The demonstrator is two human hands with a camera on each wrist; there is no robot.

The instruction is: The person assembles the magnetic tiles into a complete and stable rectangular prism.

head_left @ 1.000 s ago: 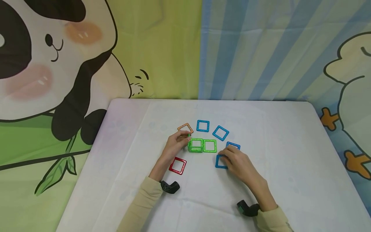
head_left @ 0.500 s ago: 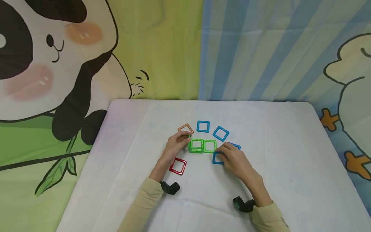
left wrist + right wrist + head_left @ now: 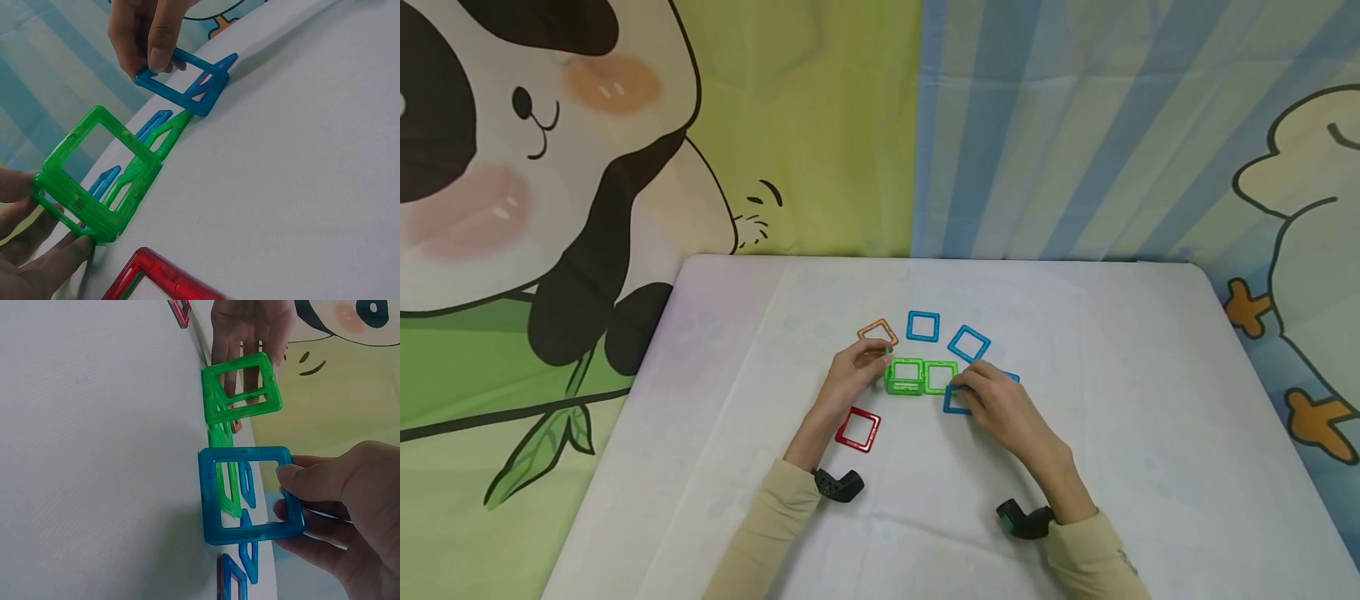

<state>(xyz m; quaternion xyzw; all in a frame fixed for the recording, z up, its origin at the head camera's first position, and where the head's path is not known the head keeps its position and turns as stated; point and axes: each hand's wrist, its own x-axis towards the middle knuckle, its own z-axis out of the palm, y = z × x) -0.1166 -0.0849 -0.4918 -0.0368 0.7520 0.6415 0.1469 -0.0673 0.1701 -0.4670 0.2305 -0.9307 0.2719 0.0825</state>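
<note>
My left hand point(image 3: 856, 371) grips the left side of a small upright green assembly of square magnetic tiles point(image 3: 136, 205). Another green magnetic tile point(image 3: 940, 392) lies flat on the table, joined to its right. Between thumb and fingers, my right hand point(image 3: 1003, 408) pinches a blue magnetic tile point(image 3: 250, 453), tilted and raised off the table. This blue tile is close to the right end of the flat green one; whether they touch I cannot tell. In the left wrist view, the fingertips point(image 3: 78, 247) of the left hand rest along the green assembly's lower edge.
Behind the green tiles lie an orange tile point(image 3: 868, 327) and two blue tiles, one straight point(image 3: 922, 314) and one turned point(image 3: 977, 333). A further blue tile point(image 3: 1012, 377) is partly hidden by the right hand. A red tile point(image 3: 852, 445) lies near the left wrist on the white table point(image 3: 737, 375).
My right hand has moved left and slightly away from me, bringing the blue tile closer to the flat green tile. The left hand keeps its hold on the green assembly.
</note>
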